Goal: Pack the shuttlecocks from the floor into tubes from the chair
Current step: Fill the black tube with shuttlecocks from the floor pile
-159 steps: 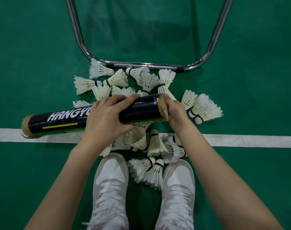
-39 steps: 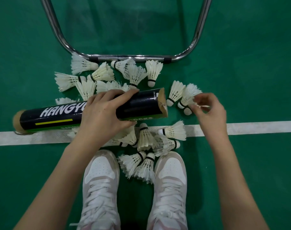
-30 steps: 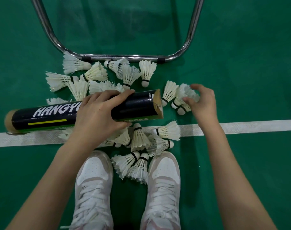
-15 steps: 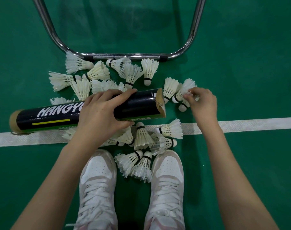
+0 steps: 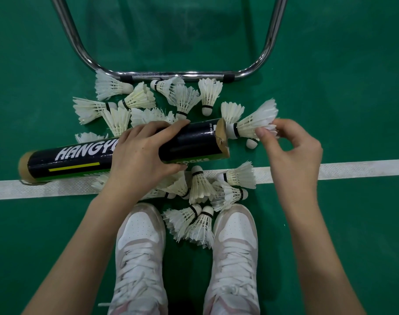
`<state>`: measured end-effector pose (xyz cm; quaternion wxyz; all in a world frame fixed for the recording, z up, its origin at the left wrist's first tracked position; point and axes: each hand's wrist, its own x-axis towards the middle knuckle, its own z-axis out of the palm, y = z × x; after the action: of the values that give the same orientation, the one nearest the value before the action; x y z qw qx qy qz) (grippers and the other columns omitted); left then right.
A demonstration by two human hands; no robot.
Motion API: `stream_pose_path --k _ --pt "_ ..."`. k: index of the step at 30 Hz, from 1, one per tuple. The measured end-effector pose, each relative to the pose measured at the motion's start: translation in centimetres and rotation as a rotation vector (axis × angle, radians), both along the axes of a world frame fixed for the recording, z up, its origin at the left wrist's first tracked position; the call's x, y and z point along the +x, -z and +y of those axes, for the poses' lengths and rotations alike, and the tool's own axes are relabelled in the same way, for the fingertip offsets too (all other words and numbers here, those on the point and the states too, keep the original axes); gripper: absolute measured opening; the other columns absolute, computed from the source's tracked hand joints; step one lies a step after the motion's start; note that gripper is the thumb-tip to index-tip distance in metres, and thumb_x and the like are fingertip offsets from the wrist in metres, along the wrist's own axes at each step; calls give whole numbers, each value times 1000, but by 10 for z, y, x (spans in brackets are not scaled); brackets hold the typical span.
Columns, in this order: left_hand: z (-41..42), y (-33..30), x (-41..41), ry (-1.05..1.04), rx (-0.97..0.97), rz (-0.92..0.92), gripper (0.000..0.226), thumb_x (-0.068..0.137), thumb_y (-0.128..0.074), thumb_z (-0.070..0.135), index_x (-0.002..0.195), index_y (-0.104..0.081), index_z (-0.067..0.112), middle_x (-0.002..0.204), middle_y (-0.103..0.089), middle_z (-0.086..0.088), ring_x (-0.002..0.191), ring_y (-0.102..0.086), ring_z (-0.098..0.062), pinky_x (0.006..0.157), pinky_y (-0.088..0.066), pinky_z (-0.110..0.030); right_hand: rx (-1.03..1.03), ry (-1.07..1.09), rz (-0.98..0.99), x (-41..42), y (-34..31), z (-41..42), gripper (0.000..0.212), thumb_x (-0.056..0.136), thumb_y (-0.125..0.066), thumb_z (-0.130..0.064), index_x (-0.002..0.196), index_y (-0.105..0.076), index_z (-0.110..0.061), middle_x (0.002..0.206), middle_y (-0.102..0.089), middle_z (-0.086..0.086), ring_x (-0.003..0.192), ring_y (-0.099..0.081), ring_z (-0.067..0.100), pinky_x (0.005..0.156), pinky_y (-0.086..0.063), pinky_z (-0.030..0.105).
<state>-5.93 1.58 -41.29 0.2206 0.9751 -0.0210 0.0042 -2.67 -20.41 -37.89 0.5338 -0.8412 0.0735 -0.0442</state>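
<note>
Shuttlecock (image 5: 251, 127), white-feathered with a black-banded cork, sits cork-first at the tube's (image 5: 130, 154) open right end. My right hand (image 5: 289, 153) pinches its feather skirt so the cork leads in. My left hand (image 5: 144, 155) wraps the black tube's middle, holding it level above the floor (image 5: 353, 110), mouth facing the feeding hand. Many more shuttlecocks (image 5: 182, 98) lie scattered near my shoes (image 5: 139, 246) and the far chair frame (image 5: 171, 75).
</note>
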Motion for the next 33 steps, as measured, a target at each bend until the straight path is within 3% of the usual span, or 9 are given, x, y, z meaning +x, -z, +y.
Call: stream_pose_path --k 5,8,11,14,17,21,25,33 --pt "1 0 0 1 -4 0 81 63 -81 39 135 -45 34 120 -59 -2 108 -52 -31 95 -35 -47 194 -1 106 -17 -1 15 2 84 -68 -20 84 -66 -21 86 -69 1 87 -62 20 83 -50 28" --pt "1 -1 0 1 -7 -4 81 63 -81 38 135 -45 34 120 -59 -2 108 -52 -31 95 -35 -47 302 -55 180 -21 -1 24 10 87 -63 -21 93 -67 -15 89 -70 0 86 -63 10 80 -50 22" --pt "1 -1 0 -8 -20 -11 81 62 -82 36 135 -45 34 120 -59 -3 107 -53 -31 94 -36 -46 408 -72 209 -25 -3 34 14 84 -60 -30 93 -64 -19 87 -66 -8 84 -60 0 79 -46 15" --pt "2 0 0 -9 -20 -27 80 63 -81 38 134 -45 34 119 -59 -4 106 -54 -32 92 -37 -47 337 -107 248 -27 3 44 33 71 -71 -37 99 -60 -24 98 -64 -5 96 -59 9 88 -47 24" --pt "2 0 0 -7 -19 -31 77 65 -79 42 134 -45 33 119 -59 -3 106 -54 -32 92 -37 -46 194 -142 254 -28 7 54 45 69 -79 -25 107 -56 -22 108 -59 -1 103 -56 12 91 -45 23" --pt "3 0 -1 4 -27 -30 75 67 -72 47 135 -44 35 118 -59 -2 106 -54 -30 93 -37 -44 222 -124 238 -24 9 55 36 72 -77 -11 100 -57 -23 93 -63 -8 88 -56 0 84 -45 15" --pt "3 0 -1 13 -21 -18 79 65 -79 41 135 -44 35 119 -58 -2 107 -53 -30 94 -36 -45 292 -138 260 -23 12 55 37 73 -76 -5 101 -58 -21 93 -65 -5 91 -62 7 86 -51 22" --pt "3 0 -3 10 -18 -20 79 65 -78 42 136 -43 36 119 -58 -2 107 -54 -30 94 -37 -46 304 -355 261 -18 10 48 25 82 -67 -5 93 -61 -27 92 -67 -12 91 -63 0 83 -48 13"
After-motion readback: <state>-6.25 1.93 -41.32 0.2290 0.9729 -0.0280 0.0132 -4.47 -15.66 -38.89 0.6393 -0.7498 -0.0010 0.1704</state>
